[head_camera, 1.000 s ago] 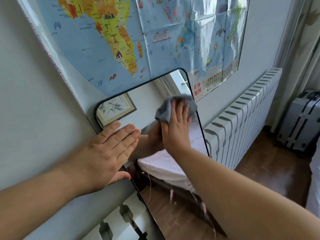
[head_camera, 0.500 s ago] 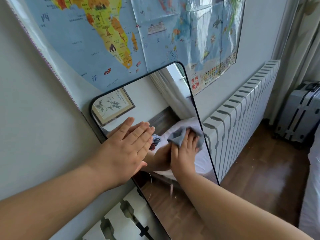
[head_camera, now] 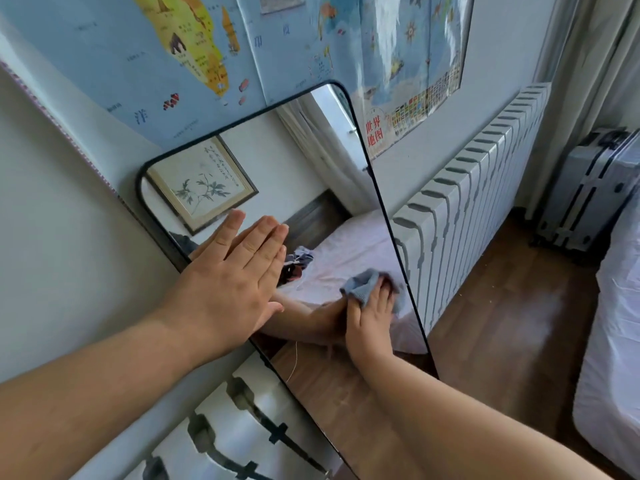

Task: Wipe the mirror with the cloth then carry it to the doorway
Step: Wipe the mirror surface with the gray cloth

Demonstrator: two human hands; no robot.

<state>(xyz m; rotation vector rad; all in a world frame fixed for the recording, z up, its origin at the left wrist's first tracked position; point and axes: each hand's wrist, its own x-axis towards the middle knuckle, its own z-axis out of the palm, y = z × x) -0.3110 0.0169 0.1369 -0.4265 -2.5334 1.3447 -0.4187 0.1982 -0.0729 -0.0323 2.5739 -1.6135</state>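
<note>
A tall mirror (head_camera: 311, 161) with a thin black frame leans against the wall in front of a radiator. My left hand (head_camera: 230, 278) lies flat and open against the mirror's left edge, fingers together, bracing it. My right hand (head_camera: 370, 320) presses a small blue-grey cloth (head_camera: 362, 289) on the glass close to the mirror's right edge, about halfway down. The cloth is bunched under my fingers. The glass reflects my hands, a bed and a framed picture.
A world map (head_camera: 242, 46) hangs on the wall above the mirror. A white radiator (head_camera: 485, 188) runs along the wall to the right. A grey suitcase (head_camera: 588, 188) stands at the far right by a curtain. A white bed edge (head_camera: 613, 341) borders the wooden floor (head_camera: 502, 323).
My right hand has slid the cloth down the glass from the top right corner towards the middle of the right edge. My left hand has shifted slightly onto the glass.
</note>
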